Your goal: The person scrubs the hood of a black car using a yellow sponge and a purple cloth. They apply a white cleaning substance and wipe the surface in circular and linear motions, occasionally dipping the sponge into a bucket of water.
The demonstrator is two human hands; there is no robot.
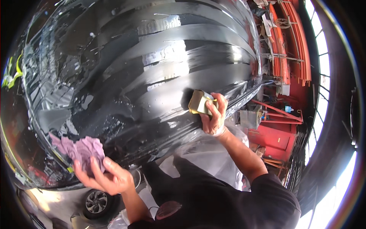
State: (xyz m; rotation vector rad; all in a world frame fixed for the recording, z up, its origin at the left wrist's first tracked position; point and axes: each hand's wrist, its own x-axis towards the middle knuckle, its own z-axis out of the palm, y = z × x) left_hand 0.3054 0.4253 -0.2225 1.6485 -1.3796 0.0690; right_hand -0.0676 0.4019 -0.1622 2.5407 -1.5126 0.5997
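A glossy black car body panel (126,87) fills the upper middle of the head view, with wet streaks, water drops and bright reflections on it. My right hand (215,120) grips a small brown and pale block (197,102), its edge yellowish, against the panel near its right side. The face of the block toward the panel is hidden. At the lower left, my left hand (108,176) has its fingers curled under a crumpled pinkish-purple cloth (84,149), which lies against the panel near its edge.
Clear plastic sheeting (232,164) hangs below the panel, beside my body. To the right are a red cabinet (274,141), a grey box (250,117) and long orange-red bars (301,45) on a rack. A car wheel (96,201) shows at the lower left.
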